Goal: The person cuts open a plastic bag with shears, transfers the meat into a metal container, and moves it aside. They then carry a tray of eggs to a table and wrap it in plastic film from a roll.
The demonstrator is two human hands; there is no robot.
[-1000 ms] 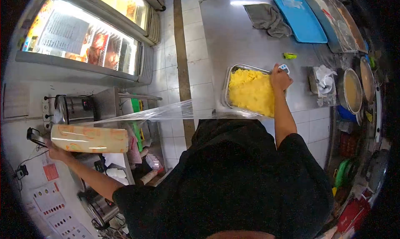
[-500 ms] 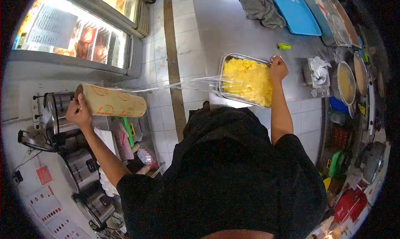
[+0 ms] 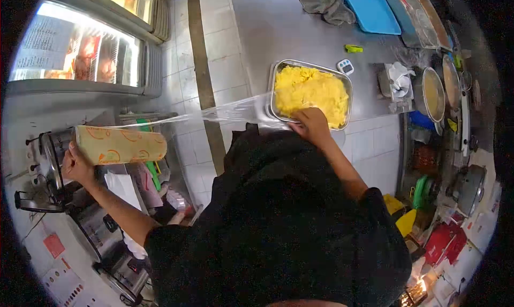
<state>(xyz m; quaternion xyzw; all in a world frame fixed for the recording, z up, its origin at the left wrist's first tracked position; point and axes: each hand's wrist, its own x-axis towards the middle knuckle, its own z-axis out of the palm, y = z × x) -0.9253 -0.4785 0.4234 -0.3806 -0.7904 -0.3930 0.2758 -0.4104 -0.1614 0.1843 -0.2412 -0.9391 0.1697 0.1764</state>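
At the left, my left hand grips one end of a large roll of cling film with orange print. A clear, bunched strip of film stretches from the roll across the gap to a metal tray. Crumbly yellow food fills the tray, and the film lies over part of it. My right hand is at the tray's near rim, its fingers closed at the edge of the film. Exactly how the fingertips hold it is partly hidden.
On the steel table are a grey cloth, a blue tray, a small white timer and a yellow-green object. Round pans stand at the right. A lit display fridge is at upper left.
My right hand has moved from the tray's far right corner to its near rim, uncovering the timer. The roll in my left hand sits slightly lower and further left as the view shifted.
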